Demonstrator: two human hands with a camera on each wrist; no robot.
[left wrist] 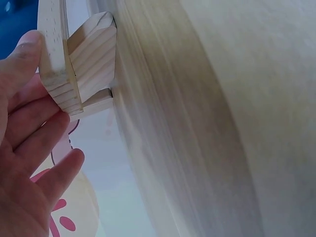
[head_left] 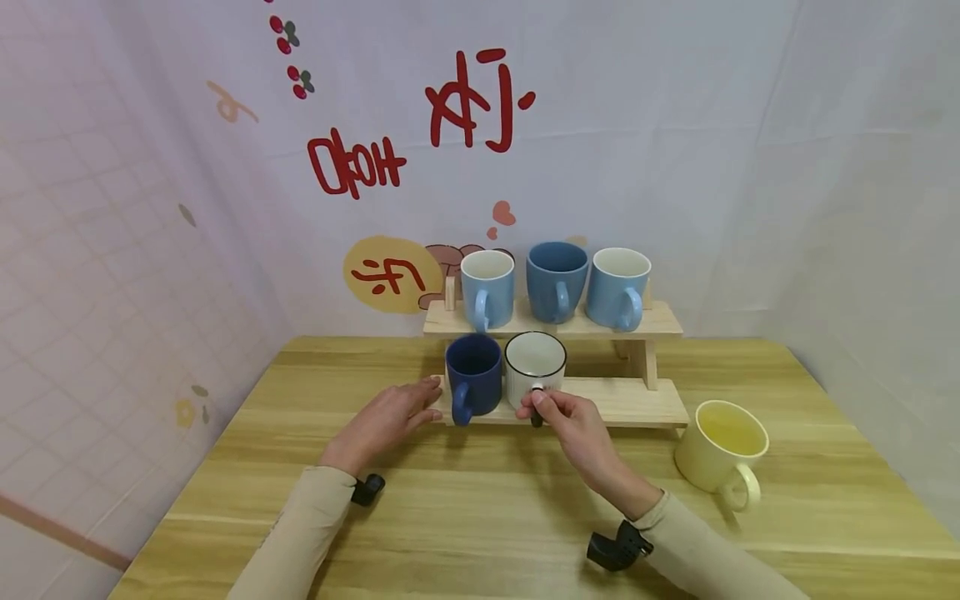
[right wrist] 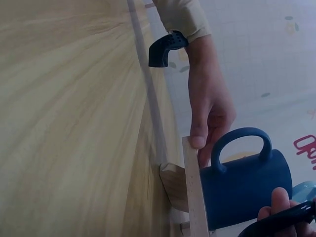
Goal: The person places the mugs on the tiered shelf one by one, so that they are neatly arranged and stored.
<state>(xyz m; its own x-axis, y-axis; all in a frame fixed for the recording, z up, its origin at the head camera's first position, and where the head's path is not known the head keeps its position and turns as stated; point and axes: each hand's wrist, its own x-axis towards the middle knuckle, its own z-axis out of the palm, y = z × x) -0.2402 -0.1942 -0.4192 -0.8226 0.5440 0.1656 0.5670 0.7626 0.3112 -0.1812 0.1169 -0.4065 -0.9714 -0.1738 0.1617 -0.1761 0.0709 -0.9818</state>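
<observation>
A two-tier wooden shelf (head_left: 626, 402) stands on the table, and my left hand (head_left: 388, 417) holds the left end of its lower board. In the left wrist view the thumb lies against one face of the board (left wrist: 53, 54), the fingers against its end and other side. On that lower tier a dark blue mug (head_left: 476, 382) sits upright, handle to the front. Right beside it is a white mug (head_left: 534, 358) with a black rim, whose dark handle (right wrist: 276, 220) my right hand (head_left: 576, 429) pinches between thumb and fingers. The white mug's base is partly hidden by that hand.
Along the upper tier stand a light blue mug (head_left: 487, 287), a mid-blue mug (head_left: 555, 283) and another light blue mug (head_left: 617, 287). A yellow mug (head_left: 712, 454) is on the table (head_left: 465, 525) to the right of the shelf. A printed cloth (head_left: 675, 125) hangs behind.
</observation>
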